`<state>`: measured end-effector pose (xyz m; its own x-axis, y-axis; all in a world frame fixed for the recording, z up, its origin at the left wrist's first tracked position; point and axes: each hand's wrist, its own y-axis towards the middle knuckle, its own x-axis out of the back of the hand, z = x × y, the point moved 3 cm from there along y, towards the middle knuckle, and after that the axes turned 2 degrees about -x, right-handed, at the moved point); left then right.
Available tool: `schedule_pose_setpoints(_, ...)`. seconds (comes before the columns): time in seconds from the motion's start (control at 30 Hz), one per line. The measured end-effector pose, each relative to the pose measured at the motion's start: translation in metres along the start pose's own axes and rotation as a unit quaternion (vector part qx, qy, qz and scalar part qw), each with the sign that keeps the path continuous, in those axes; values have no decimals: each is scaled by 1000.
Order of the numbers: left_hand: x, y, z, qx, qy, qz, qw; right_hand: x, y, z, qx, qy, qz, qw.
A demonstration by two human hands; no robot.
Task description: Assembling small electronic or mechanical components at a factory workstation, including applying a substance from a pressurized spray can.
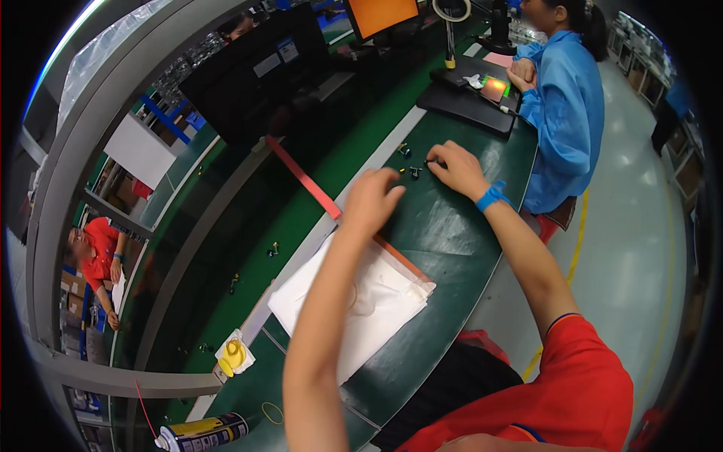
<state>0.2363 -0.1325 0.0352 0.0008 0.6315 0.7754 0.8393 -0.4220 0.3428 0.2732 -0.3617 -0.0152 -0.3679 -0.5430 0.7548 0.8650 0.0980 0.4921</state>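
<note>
My left hand (369,202) hovers over the bench by the top of a stack of white sheets (388,331), its thumb and fingers apart and nothing seen between them. My right hand (458,169), with a blue band (492,196) round its wrist, reaches to the green bench top (444,226). Its thumb and forefinger are pinched together at a small dark spot; what they hold is too small to make out. Between my hands lies a small black and brass-coloured part (415,173). A similar part (404,150) rests slightly farther away.
A red bar (301,179) crosses the green conveyor belt (248,301), which carries several small parts. Near the front left are a spray can (203,433), a yellow rubber band (272,413) and a yellow bundle (235,354). A co-worker in blue (565,113) sits at the right.
</note>
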Motion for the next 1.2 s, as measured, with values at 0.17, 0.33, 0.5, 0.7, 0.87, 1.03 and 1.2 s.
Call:
schedule_pose_setpoints(0.17, -59, 30, -10, 53, 95, -28, 994, 11, -22, -1, -55, 163, 4, 985)
schedule_pose_setpoints(0.33, -66, 39, 0, 96, 102, -13, 990, 7, -24, 12, -1, 11, -57, 998)
schedule_pose_setpoints(0.5, -57, 24, 2, 67, 120, -21, 990, 6, -26, -5, -32, 114, -44, 992)
schedule_pose_setpoints(0.7, -29, 7, -2, 83, 55, -25, 995, 12, -31, 1, -33, 74, -81, 993)
schedule_pose_setpoints(0.87, -45, 10, 6, 63, 76, -71, 993, 11, -33, -3, -60, 57, -67, 994)
schedule_pose_setpoints(1.03, -49, 11, 9, 80, 56, 0, 995, 13, -29, 0, -38, 124, -63, 990)
schedule_pose_setpoints(1.2, -45, 8, 0, 66, 39, -2, 997, 14, -25, 1, -98, 276, -34, 956)
